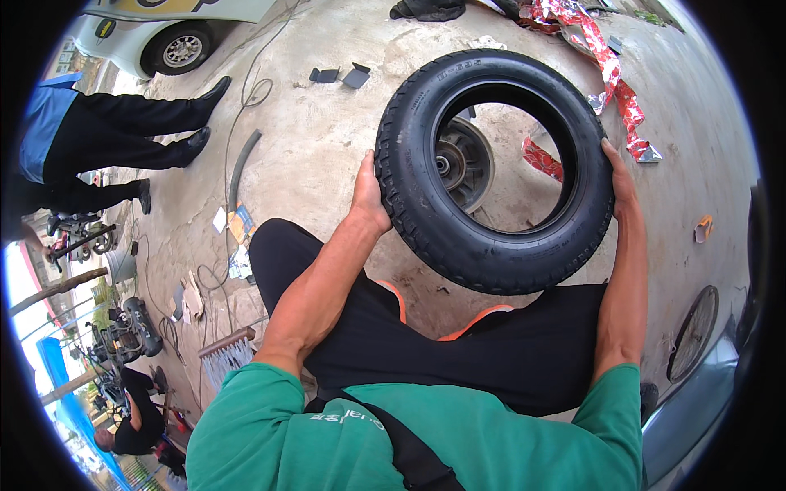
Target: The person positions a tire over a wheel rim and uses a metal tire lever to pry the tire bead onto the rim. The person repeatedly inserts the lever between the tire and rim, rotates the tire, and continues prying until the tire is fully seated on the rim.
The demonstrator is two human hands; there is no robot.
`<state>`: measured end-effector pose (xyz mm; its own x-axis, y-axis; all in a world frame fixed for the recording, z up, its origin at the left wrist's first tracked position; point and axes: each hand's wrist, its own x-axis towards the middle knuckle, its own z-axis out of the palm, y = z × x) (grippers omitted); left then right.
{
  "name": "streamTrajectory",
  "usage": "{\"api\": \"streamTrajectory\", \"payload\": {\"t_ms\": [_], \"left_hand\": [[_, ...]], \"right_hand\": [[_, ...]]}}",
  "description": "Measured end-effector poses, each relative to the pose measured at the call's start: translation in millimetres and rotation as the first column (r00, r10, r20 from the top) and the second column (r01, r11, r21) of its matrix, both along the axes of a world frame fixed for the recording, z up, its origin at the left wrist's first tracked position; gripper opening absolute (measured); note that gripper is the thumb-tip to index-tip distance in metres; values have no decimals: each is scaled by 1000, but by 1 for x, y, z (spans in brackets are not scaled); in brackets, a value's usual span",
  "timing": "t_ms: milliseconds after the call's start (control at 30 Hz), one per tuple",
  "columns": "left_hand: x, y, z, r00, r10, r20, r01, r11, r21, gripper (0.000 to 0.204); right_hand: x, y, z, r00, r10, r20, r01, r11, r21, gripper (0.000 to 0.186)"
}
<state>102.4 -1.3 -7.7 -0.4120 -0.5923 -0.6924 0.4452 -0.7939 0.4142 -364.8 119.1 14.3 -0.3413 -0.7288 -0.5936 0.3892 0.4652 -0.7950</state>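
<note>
A black tyre (409,196) with a knobbly tread is held up in front of me, tilted, between both hands. My left hand (371,194) presses against its left tread, and my right hand (622,176) is against the right tread. The fingers of both hands are partly hidden behind the tyre. Through the tyre's opening a metal wheel rim (476,164) shows on the floor, with its hub at the left; part of it is covered by the tyre. A piece of red and silver foil (540,159) also lies beyond the opening.
Crumpled red-silver foil strips (610,69) lie at the far right. On the left are a hose piece (243,164), cables and a wire brush (228,353). A spoked wheel (693,334) lies at the right. Two people (123,127) stand far left, near a parked vehicle (123,49).
</note>
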Motion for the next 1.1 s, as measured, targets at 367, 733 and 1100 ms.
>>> {"api": "streamTrajectory", "payload": {"t_ms": [367,733,1100], "left_hand": [[-6,2,8,999,-13,46,11,999,42,70],[-6,-4,11,999,30,-31,-33,995,-97,71],[-7,-4,7,1000,-5,-29,5,1000,0,73]], "right_hand": [[-3,1,0,1000,3,-27,-2,998,69,57],[2,2,4,999,-28,-43,26,999,-43,61],[-3,9,-2,1000,-21,5,21,998,-63,58]]}}
